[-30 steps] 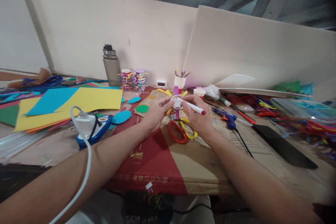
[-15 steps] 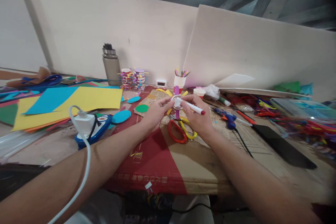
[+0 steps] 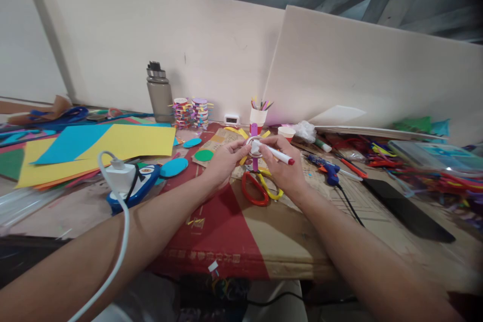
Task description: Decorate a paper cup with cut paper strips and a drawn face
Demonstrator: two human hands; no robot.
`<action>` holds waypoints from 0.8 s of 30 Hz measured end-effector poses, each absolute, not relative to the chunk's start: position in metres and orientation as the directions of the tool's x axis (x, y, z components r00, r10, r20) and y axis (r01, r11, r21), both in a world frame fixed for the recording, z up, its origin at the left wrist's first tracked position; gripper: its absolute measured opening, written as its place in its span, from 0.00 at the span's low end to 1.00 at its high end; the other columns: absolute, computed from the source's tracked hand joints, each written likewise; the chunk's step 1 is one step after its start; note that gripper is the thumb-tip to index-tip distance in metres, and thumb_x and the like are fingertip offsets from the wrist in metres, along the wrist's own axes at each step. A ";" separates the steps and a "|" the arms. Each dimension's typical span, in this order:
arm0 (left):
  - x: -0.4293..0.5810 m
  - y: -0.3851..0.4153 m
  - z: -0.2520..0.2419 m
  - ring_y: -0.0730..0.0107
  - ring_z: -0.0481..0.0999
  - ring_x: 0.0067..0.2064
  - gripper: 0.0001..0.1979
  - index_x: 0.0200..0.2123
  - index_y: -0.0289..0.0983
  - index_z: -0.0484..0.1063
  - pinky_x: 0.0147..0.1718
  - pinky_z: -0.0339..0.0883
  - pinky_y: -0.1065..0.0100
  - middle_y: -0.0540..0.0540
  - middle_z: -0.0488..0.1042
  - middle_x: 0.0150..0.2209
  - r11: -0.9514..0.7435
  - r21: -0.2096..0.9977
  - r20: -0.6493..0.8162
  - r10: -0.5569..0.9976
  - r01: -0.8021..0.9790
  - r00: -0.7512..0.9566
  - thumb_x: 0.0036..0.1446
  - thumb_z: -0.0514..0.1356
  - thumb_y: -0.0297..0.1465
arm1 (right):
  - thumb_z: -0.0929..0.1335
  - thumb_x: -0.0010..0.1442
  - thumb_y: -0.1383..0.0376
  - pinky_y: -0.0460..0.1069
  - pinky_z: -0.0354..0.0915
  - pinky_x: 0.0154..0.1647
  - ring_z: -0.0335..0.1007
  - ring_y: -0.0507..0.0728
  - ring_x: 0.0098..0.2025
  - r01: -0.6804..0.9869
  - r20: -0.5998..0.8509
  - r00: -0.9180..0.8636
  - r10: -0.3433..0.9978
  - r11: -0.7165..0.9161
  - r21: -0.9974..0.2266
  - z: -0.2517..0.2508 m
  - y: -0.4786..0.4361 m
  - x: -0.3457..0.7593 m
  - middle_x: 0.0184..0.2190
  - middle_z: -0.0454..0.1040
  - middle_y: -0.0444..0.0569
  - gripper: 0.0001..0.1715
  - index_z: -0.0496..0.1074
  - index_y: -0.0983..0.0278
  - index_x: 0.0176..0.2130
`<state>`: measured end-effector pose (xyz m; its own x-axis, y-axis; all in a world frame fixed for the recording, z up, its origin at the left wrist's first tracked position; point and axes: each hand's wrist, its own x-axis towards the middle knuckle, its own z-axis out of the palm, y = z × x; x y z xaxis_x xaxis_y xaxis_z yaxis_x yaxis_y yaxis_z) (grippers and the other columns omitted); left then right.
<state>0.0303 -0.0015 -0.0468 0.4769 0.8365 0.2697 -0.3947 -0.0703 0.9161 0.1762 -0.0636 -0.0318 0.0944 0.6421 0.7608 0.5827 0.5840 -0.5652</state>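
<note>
My left hand [image 3: 226, 163] is closed on the edge of a small round white paper piece [image 3: 255, 147], which has purple and yellow strips sticking out around it. A white marker [image 3: 279, 155] with a red end is gripped in my right hand [image 3: 287, 171]. Its tip end points at the middle of the round piece, and the fingers of both hands nearly meet there. Whether the tip touches is hidden. Just below the hands lie scissors [image 3: 255, 197] with red and yellow handles, their blades partly covered.
A cup of pencils [image 3: 258, 116] stands behind my hands. To the right are a blue glue gun [image 3: 331, 173] and a black phone [image 3: 409, 209]. Left are coloured sheets [image 3: 132, 141], a blue power strip [image 3: 147, 183] and a bottle [image 3: 160, 98]. A white cable [image 3: 123, 246] crosses my left forearm.
Almost nothing differs. Both hands keep the same hold on the round piece and the marker, and the view has shifted very slightly.
</note>
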 end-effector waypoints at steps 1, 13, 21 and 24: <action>0.030 -0.002 -0.047 0.71 0.74 0.37 0.21 0.45 0.34 0.79 0.36 0.65 0.70 0.43 0.78 0.40 -0.067 0.918 0.265 0.836 -0.391 0.480 0.50 0.69 0.40 | 0.67 0.62 0.61 0.49 0.67 0.35 0.73 0.54 0.33 0.583 0.760 0.096 0.643 0.582 -0.566 -0.032 -0.064 0.176 0.34 0.78 0.47 0.07 0.72 0.61 0.38; 0.030 -0.001 -0.047 0.70 0.74 0.37 0.22 0.44 0.35 0.79 0.36 0.66 0.70 0.44 0.79 0.38 -0.076 0.911 0.277 0.842 -0.406 0.463 0.47 0.71 0.39 | 0.66 0.62 0.61 0.49 0.67 0.36 0.73 0.54 0.33 0.593 0.757 0.096 0.646 0.574 -0.565 -0.030 -0.065 0.175 0.34 0.78 0.47 0.06 0.72 0.61 0.37; 0.031 -0.003 -0.046 0.70 0.74 0.36 0.21 0.43 0.35 0.79 0.35 0.64 0.70 0.45 0.79 0.38 -0.084 0.917 0.268 0.852 -0.390 0.449 0.46 0.71 0.39 | 0.66 0.60 0.63 0.49 0.65 0.33 0.70 0.53 0.30 0.642 0.760 0.105 0.642 0.539 -0.545 -0.026 -0.068 0.173 0.30 0.77 0.46 0.05 0.71 0.61 0.34; 0.032 -0.002 -0.047 0.70 0.74 0.37 0.22 0.43 0.35 0.79 0.36 0.65 0.70 0.45 0.79 0.38 -0.090 0.919 0.270 0.854 -0.385 0.444 0.46 0.71 0.40 | 0.66 0.60 0.63 0.49 0.65 0.33 0.70 0.53 0.30 0.651 0.757 0.112 0.644 0.528 -0.545 -0.025 -0.068 0.172 0.30 0.76 0.46 0.05 0.71 0.62 0.34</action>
